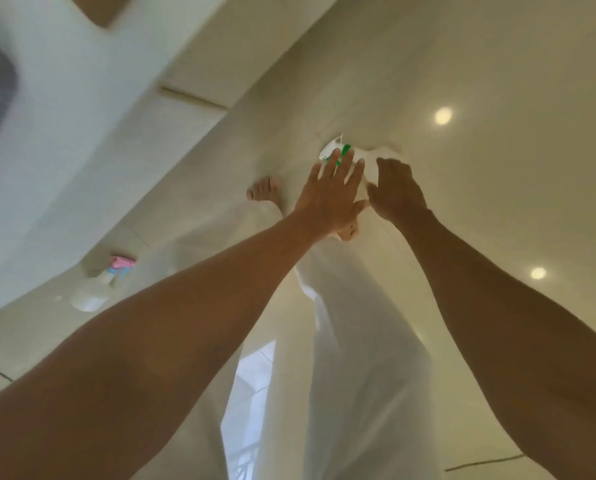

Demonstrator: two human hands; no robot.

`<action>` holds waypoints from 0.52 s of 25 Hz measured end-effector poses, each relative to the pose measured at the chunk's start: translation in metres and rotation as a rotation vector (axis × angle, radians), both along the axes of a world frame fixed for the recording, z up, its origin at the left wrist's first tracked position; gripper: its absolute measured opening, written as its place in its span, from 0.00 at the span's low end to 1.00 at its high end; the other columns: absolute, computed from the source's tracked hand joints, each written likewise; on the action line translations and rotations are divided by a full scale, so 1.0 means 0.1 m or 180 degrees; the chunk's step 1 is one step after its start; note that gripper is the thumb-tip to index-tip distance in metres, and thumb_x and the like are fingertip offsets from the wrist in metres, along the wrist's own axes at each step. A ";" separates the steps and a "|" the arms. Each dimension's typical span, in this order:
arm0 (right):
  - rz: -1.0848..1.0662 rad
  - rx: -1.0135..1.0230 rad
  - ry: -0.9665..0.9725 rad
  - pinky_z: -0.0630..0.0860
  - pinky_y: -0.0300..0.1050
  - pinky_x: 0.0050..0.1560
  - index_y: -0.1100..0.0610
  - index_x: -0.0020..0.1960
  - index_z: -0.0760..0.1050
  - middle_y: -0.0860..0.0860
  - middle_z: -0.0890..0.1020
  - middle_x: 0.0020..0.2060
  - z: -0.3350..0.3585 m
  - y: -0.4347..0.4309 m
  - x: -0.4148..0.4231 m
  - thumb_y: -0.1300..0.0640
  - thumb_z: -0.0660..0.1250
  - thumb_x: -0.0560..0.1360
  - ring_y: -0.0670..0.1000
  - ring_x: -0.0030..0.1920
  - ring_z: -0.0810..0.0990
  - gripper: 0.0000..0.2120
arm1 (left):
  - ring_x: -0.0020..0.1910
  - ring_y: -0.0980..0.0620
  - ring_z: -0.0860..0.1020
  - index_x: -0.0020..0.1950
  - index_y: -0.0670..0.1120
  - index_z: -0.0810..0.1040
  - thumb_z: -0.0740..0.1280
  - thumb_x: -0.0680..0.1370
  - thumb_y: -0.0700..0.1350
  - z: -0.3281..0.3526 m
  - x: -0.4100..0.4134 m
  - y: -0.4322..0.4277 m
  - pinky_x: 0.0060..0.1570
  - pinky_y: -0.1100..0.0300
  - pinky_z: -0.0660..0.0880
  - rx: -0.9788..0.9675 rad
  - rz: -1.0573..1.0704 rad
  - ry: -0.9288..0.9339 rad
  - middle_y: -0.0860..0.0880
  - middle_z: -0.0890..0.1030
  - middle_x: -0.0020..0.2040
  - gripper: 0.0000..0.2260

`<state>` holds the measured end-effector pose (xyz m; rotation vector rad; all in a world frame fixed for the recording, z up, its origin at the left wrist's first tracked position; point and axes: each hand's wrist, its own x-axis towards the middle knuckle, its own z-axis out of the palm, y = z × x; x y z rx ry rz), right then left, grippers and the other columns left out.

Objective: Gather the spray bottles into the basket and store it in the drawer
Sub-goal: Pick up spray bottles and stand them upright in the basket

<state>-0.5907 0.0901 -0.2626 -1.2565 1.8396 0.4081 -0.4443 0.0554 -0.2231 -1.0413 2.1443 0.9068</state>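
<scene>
The view is blurred and looks down at a pale tiled floor. A white thing with green parts (338,152) lies on the floor ahead of my feet; the blur hides whether it is a spray bottle or the basket. My left hand (327,195) hovers over its near side with fingers spread and holds nothing. My right hand (397,192) reaches onto its right side with the fingers curled down and hidden, so a grip cannot be made out. A clear spray bottle with a pink and blue head (99,285) lies on the floor at the left, far from both hands.
My bare feet (263,190) and white trousers (341,341) fill the middle of the view. A white cabinet front (64,133) runs along the left. Ceiling lights reflect on the tiles (443,116) at the right.
</scene>
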 end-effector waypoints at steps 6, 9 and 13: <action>0.0580 -0.0072 0.0182 0.68 0.60 0.71 0.63 0.73 0.65 0.62 0.69 0.71 -1.22 -0.40 -0.26 0.53 0.61 0.82 0.62 0.73 0.65 0.23 | 0.81 0.40 0.51 0.80 0.42 0.52 0.52 0.83 0.59 -0.97 -0.24 -0.03 0.79 0.43 0.52 0.0020 0.0256 -0.0254 0.40 0.53 0.81 0.31; 0.0966 0.0176 0.0269 0.69 0.62 0.67 0.63 0.69 0.68 0.64 0.73 0.65 -1.64 -0.55 -0.21 0.51 0.63 0.82 0.64 0.68 0.70 0.22 | 0.77 0.40 0.62 0.78 0.41 0.58 0.56 0.83 0.57 -1.26 -0.32 -0.01 0.74 0.45 0.62 0.0071 0.0815 -0.0561 0.39 0.65 0.76 0.29; 0.0963 0.0207 0.0182 0.71 0.62 0.65 0.62 0.68 0.69 0.64 0.76 0.61 -1.88 -0.49 -0.05 0.45 0.63 0.81 0.66 0.63 0.76 0.24 | 0.62 0.44 0.76 0.69 0.44 0.70 0.60 0.81 0.56 -1.42 -0.34 0.10 0.56 0.51 0.73 -0.0053 0.1202 -0.0227 0.44 0.78 0.62 0.22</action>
